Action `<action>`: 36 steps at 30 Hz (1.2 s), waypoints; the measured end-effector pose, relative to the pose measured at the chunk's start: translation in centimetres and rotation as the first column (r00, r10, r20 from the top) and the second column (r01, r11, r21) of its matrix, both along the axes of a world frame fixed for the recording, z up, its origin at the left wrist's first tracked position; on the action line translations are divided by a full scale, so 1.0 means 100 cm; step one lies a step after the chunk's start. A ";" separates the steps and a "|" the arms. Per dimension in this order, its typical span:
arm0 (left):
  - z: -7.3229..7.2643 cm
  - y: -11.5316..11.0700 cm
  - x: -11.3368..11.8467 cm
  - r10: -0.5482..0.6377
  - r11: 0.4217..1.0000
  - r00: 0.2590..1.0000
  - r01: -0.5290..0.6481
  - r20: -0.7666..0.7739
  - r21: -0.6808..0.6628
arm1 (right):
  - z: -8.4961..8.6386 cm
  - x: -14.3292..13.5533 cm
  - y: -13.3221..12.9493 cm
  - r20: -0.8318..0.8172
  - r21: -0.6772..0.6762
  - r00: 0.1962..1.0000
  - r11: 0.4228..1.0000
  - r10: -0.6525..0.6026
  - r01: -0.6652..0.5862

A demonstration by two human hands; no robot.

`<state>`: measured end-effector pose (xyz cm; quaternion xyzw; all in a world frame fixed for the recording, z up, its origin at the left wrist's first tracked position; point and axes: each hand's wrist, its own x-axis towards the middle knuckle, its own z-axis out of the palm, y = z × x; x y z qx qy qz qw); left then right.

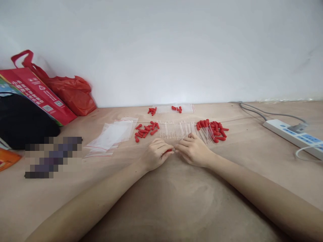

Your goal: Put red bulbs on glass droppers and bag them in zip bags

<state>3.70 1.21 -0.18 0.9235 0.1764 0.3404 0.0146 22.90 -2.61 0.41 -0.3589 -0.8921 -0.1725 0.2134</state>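
Observation:
My left hand (155, 154) is closed on a red rubber dropper bulb (169, 151), which shows between thumb and fingers. My right hand (193, 151) meets it fingertip to fingertip, pinching the clear end of what looks like a glass dropper tube (174, 150) at the bulb's mouth; most of the tube is hidden. Just beyond my hands lies a row of clear dropper tubes (174, 129). Loose red bulbs (145, 130) are scattered left of the row. At its right end, several tubes carry red bulbs (202, 124), beside another pile of bulbs (219, 130).
Zip bags (113, 134) lie in a stack at left. Near the wall are filled clear bags (164, 109) with red bulbs (177, 109). A red carrier bag (73, 92), a black bag (25, 121) and a blurred-out object (54, 157) stand left; a power strip (292, 136) lies right.

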 end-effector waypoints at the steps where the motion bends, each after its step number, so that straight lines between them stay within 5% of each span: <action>1: 0.001 0.001 0.000 0.014 1.000 1.000 -0.014 0.005 -0.005 | 0.003 0.000 -0.001 0.024 -0.004 1.000 1.000 -0.020 0.020; 5: 0.002 0.004 -0.004 0.125 0.992 0.992 -0.125 0.019 -0.015 | 0.012 0.007 0.002 0.091 -0.081 0.991 0.991 -0.095 0.103; 7: 0.001 0.007 -0.009 0.244 0.970 0.970 -0.244 0.008 -0.011 | 0.014 0.017 0.008 0.005 -0.146 0.967 0.957 -0.253 0.251; 12: -0.001 0.015 -0.016 0.447 0.893 0.892 -0.449 -0.062 -0.018 | 0.019 0.049 0.027 -0.174 -0.371 0.649 0.660 -0.741 0.654; 15: 0.003 0.015 -0.015 0.544 0.837 0.831 -0.547 -0.116 0.008 | 0.019 0.056 0.032 -0.058 -0.427 0.493 0.468 -0.868 0.774; 18: 0.008 0.013 -0.012 0.618 0.781 0.761 -0.624 -0.196 0.041 | 0.016 0.054 0.034 0.046 -0.441 0.431 0.368 -0.901 0.819; 25: 0.021 0.020 -0.020 0.677 0.690 0.628 -0.723 -0.383 0.036 | 0.009 0.050 0.037 0.082 -0.403 0.408 0.344 -0.909 0.848; 31: 0.025 0.031 -0.031 0.658 0.661 0.620 -0.748 -0.426 -0.067 | 0.010 0.045 0.033 0.102 -0.388 0.507 0.435 -0.856 0.813; 36: 0.015 0.040 -0.032 0.654 0.725 0.698 -0.688 -0.292 -0.020 | 0.014 0.042 0.032 0.186 -0.481 0.505 0.370 -0.843 0.795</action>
